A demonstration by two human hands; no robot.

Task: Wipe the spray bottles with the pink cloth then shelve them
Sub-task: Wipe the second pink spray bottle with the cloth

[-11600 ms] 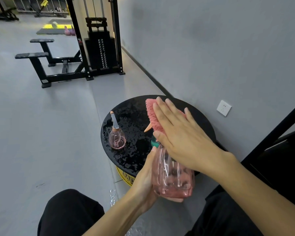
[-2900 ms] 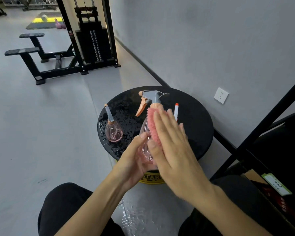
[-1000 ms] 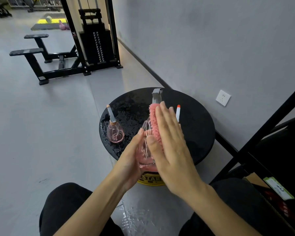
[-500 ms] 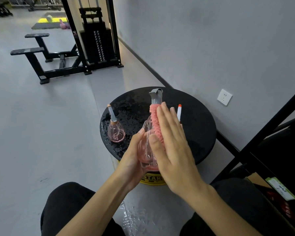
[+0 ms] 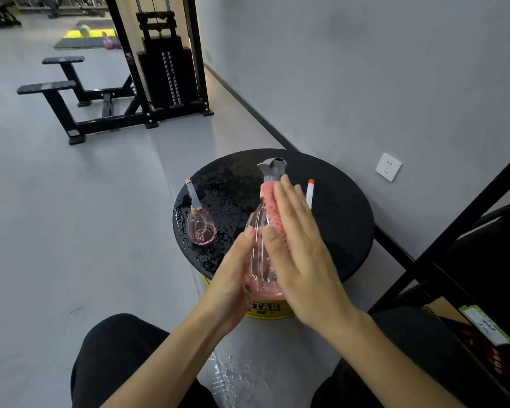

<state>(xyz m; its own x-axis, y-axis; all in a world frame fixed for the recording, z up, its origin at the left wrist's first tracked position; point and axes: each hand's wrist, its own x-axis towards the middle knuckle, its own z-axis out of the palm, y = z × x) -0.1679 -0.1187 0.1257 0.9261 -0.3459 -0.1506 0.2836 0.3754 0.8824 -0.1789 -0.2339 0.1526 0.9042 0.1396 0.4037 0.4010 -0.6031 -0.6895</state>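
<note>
A clear pink spray bottle (image 5: 258, 254) with a grey trigger head stands upright over the near edge of a round black table (image 5: 336, 207). My left hand (image 5: 230, 278) grips its lower body from the left. My right hand (image 5: 301, 245) lies flat, fingers straight, and presses the pink cloth (image 5: 273, 207) against the bottle's right side and neck. A small round pink spray bottle (image 5: 200, 223) stands on the table's wet left part. The orange-tipped white nozzle (image 5: 309, 191) of something shows behind my right hand; its body is hidden.
A black shelf frame (image 5: 465, 219) rises at the right, with a cardboard box (image 5: 477, 328) low beside it. A yellow drum (image 5: 265, 310) carries the table. A weight machine (image 5: 165, 69) and bench stand far back left. Water lies on the floor between my knees.
My right hand has slid the pink cloth slightly up the bottle's side toward the neck. The left hand keeps its hold; the bottle has turned a little.
</note>
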